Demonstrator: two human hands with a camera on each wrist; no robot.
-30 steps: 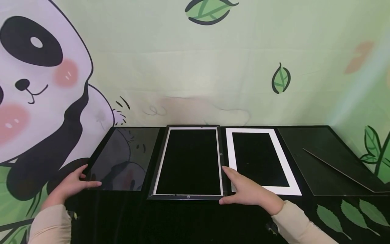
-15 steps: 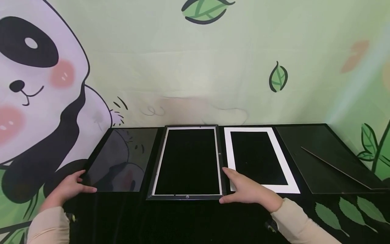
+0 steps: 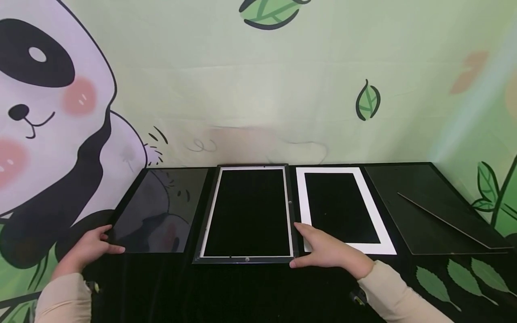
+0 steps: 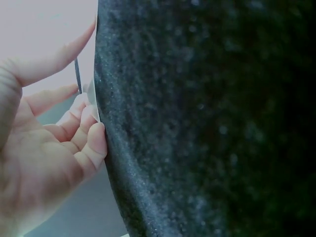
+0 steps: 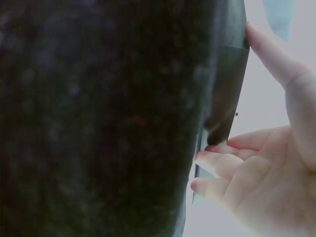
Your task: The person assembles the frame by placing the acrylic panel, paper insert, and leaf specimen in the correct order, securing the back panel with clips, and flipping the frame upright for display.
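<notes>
Near the left end of the black table lies a clear, glossy sheet (image 3: 157,211) that reflects the panda backdrop. My left hand (image 3: 90,246) is at its front-left corner, thumb straight along the front edge; in the left wrist view the other fingers bend loosely. To the right lies a dark frame (image 3: 203,237) with a thin white inner border. Beside its front-right corner is my right hand (image 3: 329,251), thumb and fingers spread and extended, the fingertips at or very near the frame's side. I cannot tell if they touch. Behind that hand lies a white mat board (image 3: 379,215).
At the right lies a dark flat panel (image 3: 420,224) with a thin raised strip (image 3: 440,220) slanting across it. Printed green leaves (image 3: 436,287) show at the front right. A panda-print backdrop (image 3: 258,89) rises behind the table (image 3: 226,291).
My left hand has slid slightly left and toward me at the clear sheet's corner. My right hand stays almost still by the frame. The whole head view has shifted a little.
</notes>
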